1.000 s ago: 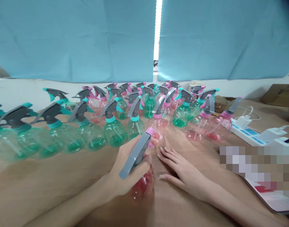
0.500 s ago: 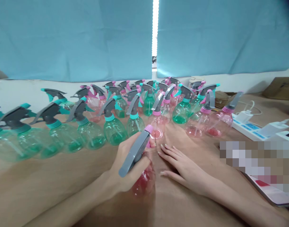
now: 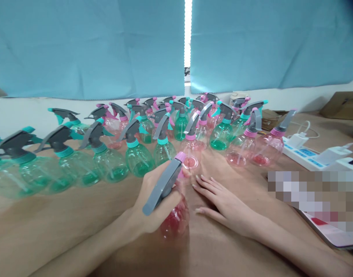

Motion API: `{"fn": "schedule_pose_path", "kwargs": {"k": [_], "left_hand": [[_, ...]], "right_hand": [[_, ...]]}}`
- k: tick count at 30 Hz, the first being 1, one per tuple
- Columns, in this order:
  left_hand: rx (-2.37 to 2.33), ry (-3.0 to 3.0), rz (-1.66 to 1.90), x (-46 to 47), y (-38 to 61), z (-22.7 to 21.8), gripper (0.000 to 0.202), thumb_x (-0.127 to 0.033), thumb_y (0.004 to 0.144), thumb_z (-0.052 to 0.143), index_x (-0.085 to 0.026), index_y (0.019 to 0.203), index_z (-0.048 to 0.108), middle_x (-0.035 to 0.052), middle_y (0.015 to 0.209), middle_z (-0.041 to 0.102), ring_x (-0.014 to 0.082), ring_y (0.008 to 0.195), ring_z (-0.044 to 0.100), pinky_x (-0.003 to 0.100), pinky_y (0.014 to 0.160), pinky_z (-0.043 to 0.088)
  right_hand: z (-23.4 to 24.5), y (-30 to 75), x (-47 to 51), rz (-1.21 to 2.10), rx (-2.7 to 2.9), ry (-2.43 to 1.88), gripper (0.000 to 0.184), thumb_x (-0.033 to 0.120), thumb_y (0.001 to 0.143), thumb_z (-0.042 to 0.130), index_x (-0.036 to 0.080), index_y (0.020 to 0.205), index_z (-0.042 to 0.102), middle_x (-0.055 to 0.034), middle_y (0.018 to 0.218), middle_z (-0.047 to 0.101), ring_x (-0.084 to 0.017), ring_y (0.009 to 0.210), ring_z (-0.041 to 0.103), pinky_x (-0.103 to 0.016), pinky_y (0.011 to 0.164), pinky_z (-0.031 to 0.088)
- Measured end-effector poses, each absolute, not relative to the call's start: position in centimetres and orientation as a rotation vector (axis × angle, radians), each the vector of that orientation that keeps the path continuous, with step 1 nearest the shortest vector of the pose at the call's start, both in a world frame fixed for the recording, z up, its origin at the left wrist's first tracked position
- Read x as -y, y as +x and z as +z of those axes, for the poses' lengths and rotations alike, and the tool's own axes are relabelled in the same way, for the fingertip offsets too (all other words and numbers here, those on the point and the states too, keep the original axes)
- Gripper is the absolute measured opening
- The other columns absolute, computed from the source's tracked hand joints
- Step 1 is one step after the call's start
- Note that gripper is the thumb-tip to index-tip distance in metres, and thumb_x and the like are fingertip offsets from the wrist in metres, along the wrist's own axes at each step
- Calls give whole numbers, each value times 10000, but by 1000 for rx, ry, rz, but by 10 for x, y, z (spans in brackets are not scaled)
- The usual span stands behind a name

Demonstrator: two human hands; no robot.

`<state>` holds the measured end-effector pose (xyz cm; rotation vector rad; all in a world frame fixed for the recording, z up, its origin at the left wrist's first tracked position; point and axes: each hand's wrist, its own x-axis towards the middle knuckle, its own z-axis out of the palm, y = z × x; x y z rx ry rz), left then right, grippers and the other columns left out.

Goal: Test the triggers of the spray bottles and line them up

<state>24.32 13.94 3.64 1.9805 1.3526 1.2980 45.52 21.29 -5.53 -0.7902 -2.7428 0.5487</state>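
Observation:
My left hand (image 3: 156, 196) is wrapped round the neck of a pink spray bottle (image 3: 176, 219) at the front middle of the table. Its grey and pink sprayer head points away from me, and the clear pink body shows below my fingers. Just right of it, my right hand (image 3: 219, 200) lies palm down on the brown tabletop (image 3: 222, 250) with its fingers spread, holding nothing. Beyond the hands stands another pink spray bottle (image 3: 190, 148), beside a green spray bottle (image 3: 164, 150).
Several green spray bottles (image 3: 108, 165) run in a row to the left, with more green and pink ones behind. At the right are a power strip (image 3: 303, 152) with plugs, a partly blurred flat device (image 3: 335, 234) and cardboard (image 3: 342, 107). Blue curtains (image 3: 92, 46) hang behind.
The whole view has shifted very slightly. Both hands keep their places, the left still round the pink spray bottle and the right flat on the table.

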Motion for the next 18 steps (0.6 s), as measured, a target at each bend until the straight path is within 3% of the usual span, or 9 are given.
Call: {"fn": "schedule_pose_path", "kwargs": {"k": [7, 18], "left_hand": [[-1519, 1965, 1179, -136, 246, 42, 137, -202, 759, 484, -248, 883, 518, -47, 638, 497, 153, 550, 505, 284, 520, 420], [-1518, 2036, 1204, -137, 246, 41, 146, -187, 821, 476, -218, 943, 549, -42, 704, 536, 131, 589, 528, 263, 581, 453]], "right_hand": [[-56, 457, -212, 551, 2711, -783, 654, 573, 922, 442, 217, 1462, 344, -100, 1520, 323, -284, 1416, 242, -524, 1152, 219], [-57, 459, -213, 531, 2749, -793, 655, 584, 930, 411, 204, 1460, 352, -99, 1531, 304, -269, 1424, 222, -501, 1160, 209]]}}
